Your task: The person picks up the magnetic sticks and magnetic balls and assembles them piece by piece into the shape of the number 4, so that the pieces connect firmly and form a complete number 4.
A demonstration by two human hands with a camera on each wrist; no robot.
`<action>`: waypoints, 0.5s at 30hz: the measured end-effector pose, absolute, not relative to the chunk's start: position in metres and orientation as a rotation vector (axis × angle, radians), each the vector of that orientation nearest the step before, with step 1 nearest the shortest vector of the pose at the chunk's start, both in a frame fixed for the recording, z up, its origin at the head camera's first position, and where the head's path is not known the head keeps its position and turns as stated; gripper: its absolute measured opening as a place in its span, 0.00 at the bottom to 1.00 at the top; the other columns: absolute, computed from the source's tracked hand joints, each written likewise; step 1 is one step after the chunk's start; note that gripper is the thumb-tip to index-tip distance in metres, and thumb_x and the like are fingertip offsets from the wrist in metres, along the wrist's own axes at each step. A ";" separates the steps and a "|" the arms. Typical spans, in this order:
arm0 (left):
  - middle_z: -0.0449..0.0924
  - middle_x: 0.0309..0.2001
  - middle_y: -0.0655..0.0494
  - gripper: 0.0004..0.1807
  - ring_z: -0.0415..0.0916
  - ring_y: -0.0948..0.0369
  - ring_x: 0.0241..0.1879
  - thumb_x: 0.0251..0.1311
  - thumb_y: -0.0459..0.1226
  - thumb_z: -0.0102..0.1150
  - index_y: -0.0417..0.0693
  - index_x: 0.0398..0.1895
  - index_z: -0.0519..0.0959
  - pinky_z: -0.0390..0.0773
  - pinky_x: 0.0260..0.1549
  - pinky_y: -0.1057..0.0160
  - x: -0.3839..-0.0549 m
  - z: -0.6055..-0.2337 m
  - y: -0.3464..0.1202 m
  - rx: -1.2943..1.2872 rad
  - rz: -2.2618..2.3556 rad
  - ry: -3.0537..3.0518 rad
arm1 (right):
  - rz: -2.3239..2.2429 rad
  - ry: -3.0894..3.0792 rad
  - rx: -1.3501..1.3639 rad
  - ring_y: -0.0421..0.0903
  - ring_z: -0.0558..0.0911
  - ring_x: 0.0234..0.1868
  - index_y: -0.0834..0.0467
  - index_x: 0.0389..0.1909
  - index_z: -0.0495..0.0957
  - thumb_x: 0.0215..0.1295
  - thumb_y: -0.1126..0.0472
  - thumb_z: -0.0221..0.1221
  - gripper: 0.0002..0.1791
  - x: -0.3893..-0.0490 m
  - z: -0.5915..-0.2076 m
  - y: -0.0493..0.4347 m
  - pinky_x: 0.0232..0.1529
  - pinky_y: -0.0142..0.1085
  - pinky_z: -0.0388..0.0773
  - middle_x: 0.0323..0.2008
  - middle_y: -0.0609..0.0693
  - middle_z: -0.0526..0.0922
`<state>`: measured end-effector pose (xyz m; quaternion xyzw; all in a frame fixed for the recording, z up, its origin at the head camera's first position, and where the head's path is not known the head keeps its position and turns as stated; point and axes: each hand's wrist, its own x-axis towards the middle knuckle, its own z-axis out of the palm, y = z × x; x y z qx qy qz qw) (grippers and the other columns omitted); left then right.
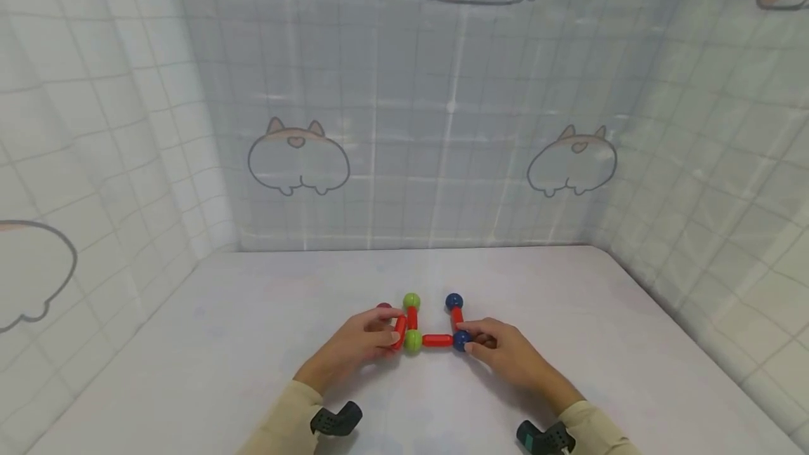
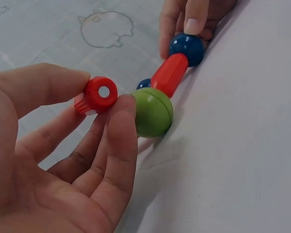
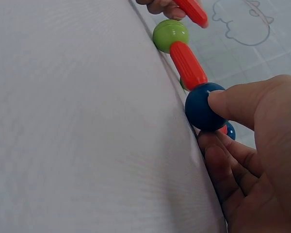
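Note:
My left hand (image 1: pixel 363 343) pinches a red magnetic rod (image 1: pixel 400 332) between thumb and fingers; its round end with a pale centre (image 2: pixel 104 91) faces the left wrist camera. Just right of it is a joined U-shaped frame: a near green ball (image 1: pixel 413 341), a red crosswise rod (image 1: pixel 437 340) and a near blue ball (image 1: pixel 462 340). From these, two more red rods lead back to a far green ball (image 1: pixel 411 300) and a far blue ball (image 1: pixel 454 301). My right hand (image 1: pixel 505 353) grips the near blue ball (image 3: pixel 203 107) with its thumb and fingers.
A dark red ball (image 1: pixel 384 305) shows behind the left fingers, mostly hidden; whether it touches the held rod I cannot tell. The white table (image 1: pixel 284 286) ends at a curtain (image 1: pixel 404 195) with dog drawings, which also hangs along both sides. Each wrist wears a dark device (image 1: pixel 337 418).

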<state>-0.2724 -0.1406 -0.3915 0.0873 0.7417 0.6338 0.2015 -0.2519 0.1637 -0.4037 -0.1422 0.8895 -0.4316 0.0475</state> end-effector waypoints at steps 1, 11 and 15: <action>0.72 0.57 0.45 0.28 0.76 0.53 0.48 0.65 0.39 0.65 0.49 0.68 0.73 0.82 0.48 0.57 -0.272 -0.391 -0.140 0.246 1.778 2.067 | -1.315 2.716 -0.427 0.44 0.78 0.43 0.49 0.59 0.81 0.68 0.55 0.64 0.19 -0.252 -0.403 0.163 0.43 0.33 0.78 0.49 0.45 0.81; 0.76 0.52 0.47 0.29 0.79 0.54 0.46 0.62 0.39 0.68 0.48 0.66 0.74 0.82 0.47 0.57 -0.265 -0.385 -0.127 0.336 1.782 2.119 | -1.332 2.706 -0.437 0.44 0.77 0.42 0.50 0.60 0.81 0.69 0.58 0.63 0.19 -0.250 -0.402 0.162 0.42 0.32 0.79 0.51 0.46 0.80; 0.76 0.53 0.47 0.30 0.78 0.53 0.48 0.62 0.40 0.68 0.47 0.67 0.73 0.82 0.47 0.56 -0.260 -0.383 -0.119 0.358 1.813 2.110 | -1.336 2.711 -0.470 0.45 0.77 0.41 0.49 0.60 0.82 0.69 0.59 0.62 0.19 -0.249 -0.403 0.162 0.40 0.32 0.78 0.51 0.46 0.80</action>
